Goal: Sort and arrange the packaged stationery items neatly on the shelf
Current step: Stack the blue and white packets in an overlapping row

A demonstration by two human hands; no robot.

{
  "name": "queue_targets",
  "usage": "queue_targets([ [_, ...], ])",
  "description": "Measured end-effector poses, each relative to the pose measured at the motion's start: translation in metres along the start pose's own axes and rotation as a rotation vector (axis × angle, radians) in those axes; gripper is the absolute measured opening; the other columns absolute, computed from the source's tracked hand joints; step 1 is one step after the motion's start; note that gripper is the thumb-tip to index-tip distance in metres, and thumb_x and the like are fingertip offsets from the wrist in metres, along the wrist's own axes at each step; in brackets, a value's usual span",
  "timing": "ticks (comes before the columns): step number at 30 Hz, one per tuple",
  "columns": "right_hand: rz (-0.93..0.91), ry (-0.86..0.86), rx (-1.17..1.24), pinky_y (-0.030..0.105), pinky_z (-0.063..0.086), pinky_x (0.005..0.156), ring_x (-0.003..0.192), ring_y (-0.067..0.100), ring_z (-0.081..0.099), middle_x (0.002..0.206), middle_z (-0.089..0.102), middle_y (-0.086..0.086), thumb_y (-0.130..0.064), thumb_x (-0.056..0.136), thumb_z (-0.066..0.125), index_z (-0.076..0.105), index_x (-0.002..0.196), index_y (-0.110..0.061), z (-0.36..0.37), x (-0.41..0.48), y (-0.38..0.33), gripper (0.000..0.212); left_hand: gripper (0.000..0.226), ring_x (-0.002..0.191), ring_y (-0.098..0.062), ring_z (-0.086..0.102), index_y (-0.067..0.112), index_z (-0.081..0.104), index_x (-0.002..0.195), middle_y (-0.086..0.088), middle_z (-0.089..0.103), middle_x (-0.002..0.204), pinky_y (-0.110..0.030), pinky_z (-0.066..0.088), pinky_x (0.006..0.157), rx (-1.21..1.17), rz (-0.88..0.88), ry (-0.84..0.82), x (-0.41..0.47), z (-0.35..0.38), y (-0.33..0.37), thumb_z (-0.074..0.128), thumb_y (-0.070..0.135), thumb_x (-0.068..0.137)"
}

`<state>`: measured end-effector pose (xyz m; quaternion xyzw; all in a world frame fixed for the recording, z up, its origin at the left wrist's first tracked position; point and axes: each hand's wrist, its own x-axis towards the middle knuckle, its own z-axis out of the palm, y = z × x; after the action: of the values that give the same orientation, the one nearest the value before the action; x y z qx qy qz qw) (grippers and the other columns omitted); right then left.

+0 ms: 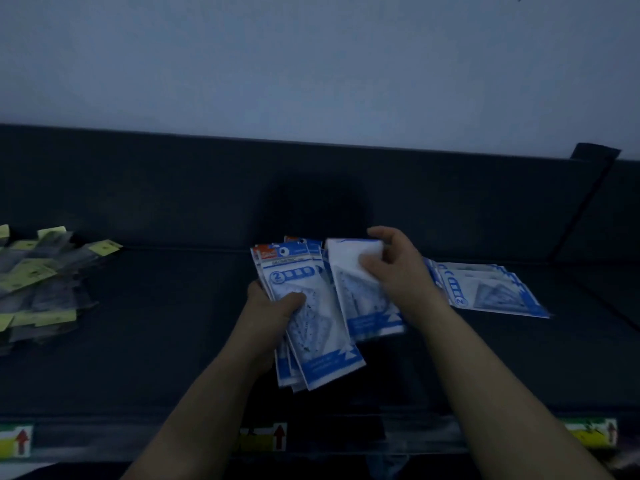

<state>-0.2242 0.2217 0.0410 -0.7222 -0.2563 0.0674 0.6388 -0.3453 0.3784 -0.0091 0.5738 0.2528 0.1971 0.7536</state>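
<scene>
- On the dark shelf, near its middle, both hands worked close together over blue-and-white packets, side by side but not touching each other.
- The left hand gripped a fanned stack of packets by its left edge. The thumb curled over the front of the top one and the fingers were hidden behind.
- That stack was tilted, with its lower ends pointing toward the person. Its printed faces showed a blue band with a circled "2" and red-orange tabs at the top.
- The right hand pinched the upper end of a single packet, with the thumb on its pale upper part and the fingers curled round the far edge.
- This packet stood just right of the stack, their near edges very close. Whether they touched could not be told.
- Behind the right wrist a flat pile of the same packets lay on the shelf, turned sideways and slightly fanned.
- Far to the left, well apart from the hands, a loose heap of clear packets with yellow tags lay at the edge of view.
- Along the front rail sat labels with yellow patches and red arrows.
- A dark back panel rose behind the shelf, with a pale wall above it.
- Dim light and blur left the small print unreadable.
</scene>
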Motion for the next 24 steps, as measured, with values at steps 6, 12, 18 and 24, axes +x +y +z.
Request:
queue_targets([
  [6,-0.016,0.047,-0.218,0.025,0.045,0.078,0.097,0.012,0.054,0.117,0.054,0.003,-0.01,0.09,0.06,0.046,0.127,-0.023,0.009,0.012,0.01,0.042,0.047,0.092,-0.02,0.063,0.015,0.037,0.127,-0.008,0.06,0.111,-0.031,0.053,0.067,0.039,0.057,-0.014,-0.003,0.015,-0.002,0.063,0.006,0.089],
  [12,0.211,-0.095,-0.111,0.032,0.049,0.087,0.111,0.018,0.052,0.136,0.044,0.005,-0.02,0.081,0.075,0.022,0.149,-0.023,0.009,0.002,0.026,0.086,0.041,0.088,-0.006,0.056,0.023,0.031,0.12,0.006,0.054,0.102,-0.02,0.046,0.063,0.124,0.137,0.009,-0.011,0.018,-0.009,0.058,0.007,0.093],
  [18,0.36,-0.074,-0.075,0.026,0.047,0.08,0.117,0.02,0.052,0.144,0.042,0.006,-0.014,0.073,0.081,0.014,0.151,-0.013,0.003,-0.017,0.023,0.102,0.043,0.09,-0.007,0.057,0.022,0.032,0.124,0.007,0.054,0.103,-0.02,0.047,0.065,0.116,0.147,0.016,-0.011,0.017,-0.011,0.059,0.007,0.093],
  [24,0.364,-0.136,-0.012,0.019,0.052,0.053,0.071,0.01,0.067,0.096,0.07,0.007,-0.004,0.07,0.081,0.066,0.1,-0.006,-0.008,-0.025,0.021,0.033,0.044,0.091,-0.012,0.059,0.022,0.033,0.125,0.005,0.056,0.103,-0.024,0.049,0.065,0.032,0.149,0.045,-0.012,0.016,-0.008,0.06,0.008,0.092],
])
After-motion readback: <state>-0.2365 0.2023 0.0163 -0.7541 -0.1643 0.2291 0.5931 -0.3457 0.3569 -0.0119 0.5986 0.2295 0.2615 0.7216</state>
